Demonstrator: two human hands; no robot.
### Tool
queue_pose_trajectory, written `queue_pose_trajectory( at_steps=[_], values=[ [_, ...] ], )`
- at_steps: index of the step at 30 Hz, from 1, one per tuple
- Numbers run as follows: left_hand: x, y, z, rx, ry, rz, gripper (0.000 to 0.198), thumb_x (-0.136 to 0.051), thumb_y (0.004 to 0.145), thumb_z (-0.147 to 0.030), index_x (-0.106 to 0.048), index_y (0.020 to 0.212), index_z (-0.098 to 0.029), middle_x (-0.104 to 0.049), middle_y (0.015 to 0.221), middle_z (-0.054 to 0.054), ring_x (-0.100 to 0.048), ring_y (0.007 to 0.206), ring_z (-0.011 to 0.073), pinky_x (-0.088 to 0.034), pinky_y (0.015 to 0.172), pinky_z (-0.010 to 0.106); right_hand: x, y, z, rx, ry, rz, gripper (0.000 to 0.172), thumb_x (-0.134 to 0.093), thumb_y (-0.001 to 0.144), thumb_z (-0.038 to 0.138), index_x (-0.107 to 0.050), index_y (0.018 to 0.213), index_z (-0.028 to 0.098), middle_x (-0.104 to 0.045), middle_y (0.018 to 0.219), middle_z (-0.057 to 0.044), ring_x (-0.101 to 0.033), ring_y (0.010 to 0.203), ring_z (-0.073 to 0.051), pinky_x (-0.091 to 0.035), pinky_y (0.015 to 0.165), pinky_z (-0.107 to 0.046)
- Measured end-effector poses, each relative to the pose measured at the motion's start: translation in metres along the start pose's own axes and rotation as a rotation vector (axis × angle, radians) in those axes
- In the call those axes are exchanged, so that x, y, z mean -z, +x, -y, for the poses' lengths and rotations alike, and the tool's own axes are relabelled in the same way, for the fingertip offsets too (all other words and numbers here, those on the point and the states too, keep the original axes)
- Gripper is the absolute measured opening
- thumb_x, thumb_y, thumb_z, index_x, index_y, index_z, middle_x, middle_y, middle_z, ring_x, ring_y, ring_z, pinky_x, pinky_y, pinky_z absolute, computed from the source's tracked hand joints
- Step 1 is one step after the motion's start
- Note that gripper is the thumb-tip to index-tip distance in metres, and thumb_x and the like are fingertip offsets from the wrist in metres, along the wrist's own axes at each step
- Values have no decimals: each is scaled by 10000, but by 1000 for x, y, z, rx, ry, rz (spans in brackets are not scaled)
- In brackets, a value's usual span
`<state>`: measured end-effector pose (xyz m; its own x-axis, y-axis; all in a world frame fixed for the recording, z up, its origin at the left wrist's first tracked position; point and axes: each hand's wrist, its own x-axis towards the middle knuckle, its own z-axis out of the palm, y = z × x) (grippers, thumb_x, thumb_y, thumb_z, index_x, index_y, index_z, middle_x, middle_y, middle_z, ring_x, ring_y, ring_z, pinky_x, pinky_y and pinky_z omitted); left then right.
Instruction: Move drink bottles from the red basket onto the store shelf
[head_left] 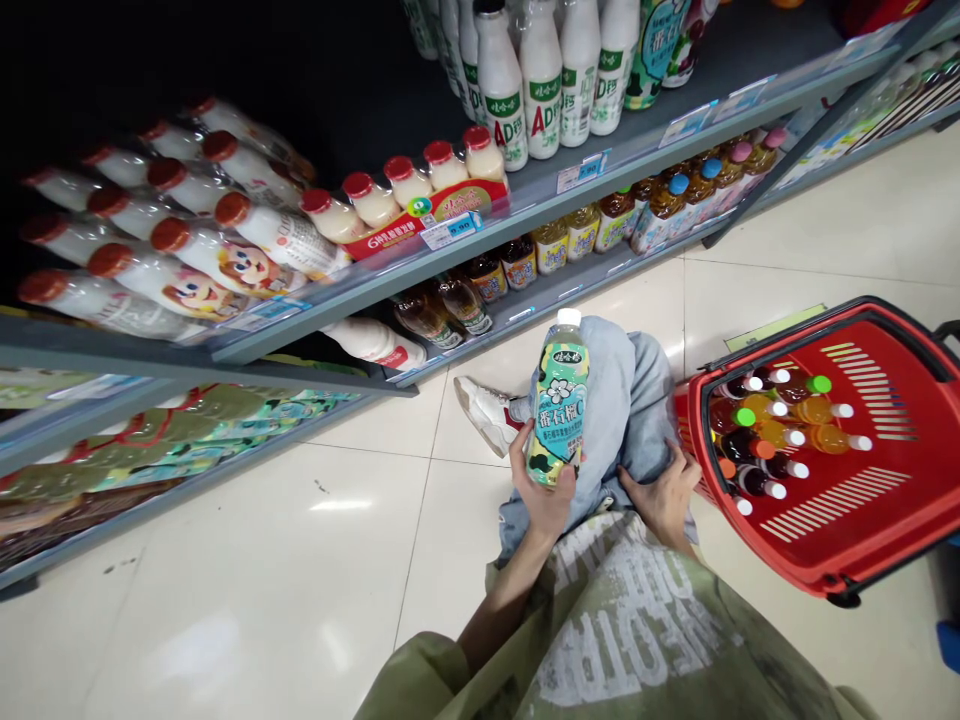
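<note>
**Status: green bottle (pixel 559 400) in left hand (pixel 541 492), right hand (pixel 664 497) free**

Nearest the camera: olive printed shirt (pixel 622 630), bottom of frame.
The left hand is wrapped around the lower part of the green bottle, thumb on its left side, fingers round the base. Firm grasp.
The bottle is upright, white cap on top, label facing the camera. It sits in front of the knee (pixel 630 400), which is in grey jeans.
The right hand lies flat on that knee, fingers spread, gripping nothing.
White shoe (pixel 486 408) on the tile floor (pixel 300 560), just left of the bottle.
Red basket (pixel 907 450) on the floor just right of the knee. Capped drinks (pixel 780 430) are packed at its left end, with white, green and orange caps.
Beyond: grey shelf (pixel 540 185) with a row of small white red-capped bottles (pixel 409 180). Tall white bottles (pixel 540 80) stand further along it. Brown drinks (pixel 517 262) are on the tier below.
</note>
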<state>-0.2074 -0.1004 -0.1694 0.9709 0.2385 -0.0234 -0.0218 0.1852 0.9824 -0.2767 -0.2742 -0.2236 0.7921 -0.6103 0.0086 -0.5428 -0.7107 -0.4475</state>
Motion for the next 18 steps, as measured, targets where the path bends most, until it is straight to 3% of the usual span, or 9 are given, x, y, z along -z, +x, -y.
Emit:
queue_pose_trajectory(
  at_steps=[3,7,18],
  values=[
    [3,-3,7,-79,169,-73,856,-742,786,-670,-489,1435,-172,-674,1227,174,-740,996,306,-635,839,447,1,1,1,-6,-11,15,907,-742,667,563,-466,1377,70,-407,1270,-205,-423,1220,-404,-396,1097,-554],
    [5,-5,11,-124,211,-96,815,-760,771,-662,-549,1379,-161,-646,1296,185,-678,1173,354,-585,974,505,3,1,2,-7,-8,30,871,-736,682,549,-460,1369,91,-401,1285,-207,-410,1235,-401,-392,1098,-543],
    [2,-4,7,-49,116,-95,806,-812,739,-617,-559,1362,-172,-625,1352,193,-673,1189,365,-603,939,491,-1,2,-1,20,-12,20,860,-735,673,528,-478,1370,94,-406,1231,-174,-422,1198,-382,-386,1091,-543]
  ],
)
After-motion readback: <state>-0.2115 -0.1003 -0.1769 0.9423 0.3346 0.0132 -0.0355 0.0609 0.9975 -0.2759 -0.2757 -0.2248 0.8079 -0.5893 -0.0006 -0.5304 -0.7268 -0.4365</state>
